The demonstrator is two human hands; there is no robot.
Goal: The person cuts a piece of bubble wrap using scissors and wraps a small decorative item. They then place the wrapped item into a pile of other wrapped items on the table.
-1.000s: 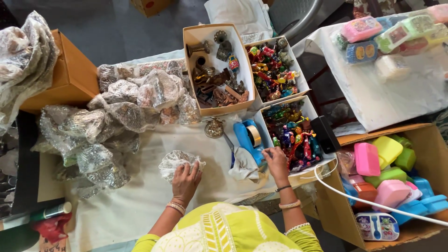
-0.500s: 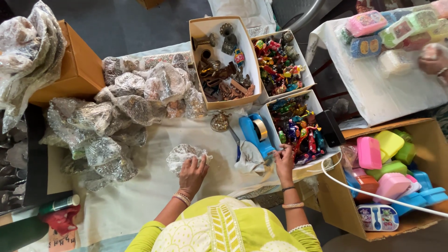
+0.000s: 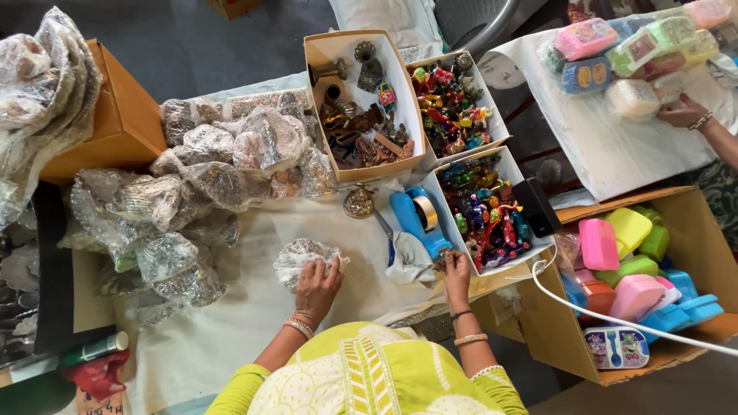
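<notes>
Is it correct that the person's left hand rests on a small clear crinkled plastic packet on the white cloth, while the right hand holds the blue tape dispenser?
Not quite. The head view shows the left hand on the small clear crinkled plastic packet, but the right hand is beside the blue tape dispenser, not holding it.

Left hand (image 3: 317, 284) is staying on the plastic-wrapped bundle (image 3: 304, 259), shifting only slightly at frame centre. Right hand (image 3: 455, 270) is moving down off the box of colourful toys (image 3: 492, 211) onto a small item at the box's lower left corner. Another person's hand (image 3: 684, 113) is coming into view at upper right, touching the wrapped pastel boxes (image 3: 634, 96).
</notes>
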